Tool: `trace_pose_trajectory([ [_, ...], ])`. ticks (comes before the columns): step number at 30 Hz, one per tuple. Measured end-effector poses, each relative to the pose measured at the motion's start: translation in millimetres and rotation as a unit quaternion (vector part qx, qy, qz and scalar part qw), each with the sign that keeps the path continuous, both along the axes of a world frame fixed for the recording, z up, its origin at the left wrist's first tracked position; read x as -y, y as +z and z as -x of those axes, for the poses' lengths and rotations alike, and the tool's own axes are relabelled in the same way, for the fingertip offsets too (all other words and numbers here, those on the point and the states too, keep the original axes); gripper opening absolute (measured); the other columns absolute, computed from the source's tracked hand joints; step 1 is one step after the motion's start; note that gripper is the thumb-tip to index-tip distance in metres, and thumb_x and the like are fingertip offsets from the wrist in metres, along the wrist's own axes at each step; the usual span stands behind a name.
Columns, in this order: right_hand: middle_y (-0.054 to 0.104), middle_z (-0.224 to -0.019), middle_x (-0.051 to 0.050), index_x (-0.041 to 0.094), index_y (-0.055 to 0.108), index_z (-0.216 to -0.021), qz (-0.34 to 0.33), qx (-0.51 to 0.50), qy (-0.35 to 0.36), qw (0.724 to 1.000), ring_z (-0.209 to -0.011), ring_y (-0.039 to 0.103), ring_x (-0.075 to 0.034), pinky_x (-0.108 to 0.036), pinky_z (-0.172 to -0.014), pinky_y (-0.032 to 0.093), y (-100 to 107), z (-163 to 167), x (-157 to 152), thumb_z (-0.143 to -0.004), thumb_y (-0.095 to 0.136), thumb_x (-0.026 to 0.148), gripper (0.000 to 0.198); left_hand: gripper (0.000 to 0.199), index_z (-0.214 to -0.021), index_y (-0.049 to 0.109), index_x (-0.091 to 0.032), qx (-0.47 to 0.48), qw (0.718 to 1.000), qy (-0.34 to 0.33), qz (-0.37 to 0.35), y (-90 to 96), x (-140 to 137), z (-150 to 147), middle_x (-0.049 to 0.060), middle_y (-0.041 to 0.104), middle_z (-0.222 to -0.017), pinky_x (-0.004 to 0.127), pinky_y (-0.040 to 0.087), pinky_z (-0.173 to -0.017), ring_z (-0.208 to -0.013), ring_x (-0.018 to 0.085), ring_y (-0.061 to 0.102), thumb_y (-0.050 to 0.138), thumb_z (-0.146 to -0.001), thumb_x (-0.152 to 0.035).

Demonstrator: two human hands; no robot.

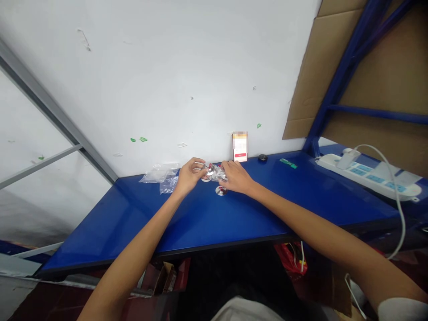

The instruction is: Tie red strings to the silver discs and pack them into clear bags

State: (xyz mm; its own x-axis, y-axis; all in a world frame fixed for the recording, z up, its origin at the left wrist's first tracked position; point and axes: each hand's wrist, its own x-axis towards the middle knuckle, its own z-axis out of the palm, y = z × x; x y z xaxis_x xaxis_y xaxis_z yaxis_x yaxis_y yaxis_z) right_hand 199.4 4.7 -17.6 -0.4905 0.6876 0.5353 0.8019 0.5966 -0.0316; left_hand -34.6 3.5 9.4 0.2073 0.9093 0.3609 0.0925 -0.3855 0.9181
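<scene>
Between left grip [190, 175] and right grip [238, 176] — shiny silver pieces [211, 170].

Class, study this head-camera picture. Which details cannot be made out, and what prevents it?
All in the head view:
Shiny pieces: exact number unclear; small, overlapping and partly covered by the right hand.
Left hand: fingertip contact too small to tell.
Phone: wording too small; top of screen pixelated.
Power strip: label wording too small.
Blue frame: full extent cut off by the top and right edges.
</scene>
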Motion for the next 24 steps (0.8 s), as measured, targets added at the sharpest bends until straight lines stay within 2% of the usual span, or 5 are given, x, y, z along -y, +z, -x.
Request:
trace_pose_trajectory([
  [9,0.069,-0.102,-0.014,0.017,0.051,-0.108,-0.002,-0.015,-0.002,1.000,-0.093,0.059,-0.031,-0.039,-0.083,0.037,2,-1,0,-0.087,0.069,0.036,0.033,0.038,-0.101,0.067,-0.015,-0.040,0.998,-0.028,0.045,5.6,4,2,0.006,0.076,-0.080,0.034,0.064,-0.068,-0.071,0.023,0.078,0.087,-0.081,-0.040],
  [13,0.069,-0.105,-0.014,0.018,0.050,-0.108,0.004,-0.022,0.021,1.000,-0.096,0.060,-0.031,-0.039,-0.085,0.038,1,2,2,-0.086,0.070,0.034,0.034,0.036,-0.107,0.066,-0.016,-0.069,0.994,-0.057,0.065,8.8,11,-1,0.008,0.078,-0.085,0.025,0.054,-0.049,-0.061,0.019,0.075,0.082,-0.086,-0.041],
  [17,0.069,-0.107,-0.013,0.019,0.049,-0.108,0.018,-0.046,0.036,0.998,-0.096,0.060,-0.030,-0.038,-0.085,0.039,-1,4,2,-0.086,0.071,0.034,0.035,0.036,-0.101,0.060,-0.020,-0.097,0.994,-0.006,0.055,7.6,15,-5,0.001,0.076,-0.074,0.020,0.035,-0.037,-0.041,0.013,0.063,0.082,-0.085,-0.043],
  [21,0.069,-0.105,-0.011,0.020,0.049,-0.107,0.038,-0.058,0.060,0.996,-0.095,0.060,-0.029,-0.037,-0.085,0.039,-3,8,4,-0.084,0.071,0.034,0.035,0.038,-0.078,0.053,-0.021,-0.143,0.986,0.083,-0.006,0.1,15,-11,-0.008,0.058,-0.047,0.020,0.033,-0.042,-0.034,0.013,0.058,0.083,-0.083,-0.043],
  [24,0.069,-0.105,-0.012,0.020,0.049,-0.108,0.042,-0.063,0.068,0.995,-0.096,0.060,-0.030,-0.038,-0.085,0.039,-4,13,8,-0.084,0.071,0.035,0.036,0.040,-0.076,0.051,-0.022,-0.117,0.990,0.072,0.004,-1.0,17,-15,-0.008,0.057,-0.045,0.021,0.031,-0.042,-0.033,0.013,0.055,0.083,-0.083,-0.045],
])
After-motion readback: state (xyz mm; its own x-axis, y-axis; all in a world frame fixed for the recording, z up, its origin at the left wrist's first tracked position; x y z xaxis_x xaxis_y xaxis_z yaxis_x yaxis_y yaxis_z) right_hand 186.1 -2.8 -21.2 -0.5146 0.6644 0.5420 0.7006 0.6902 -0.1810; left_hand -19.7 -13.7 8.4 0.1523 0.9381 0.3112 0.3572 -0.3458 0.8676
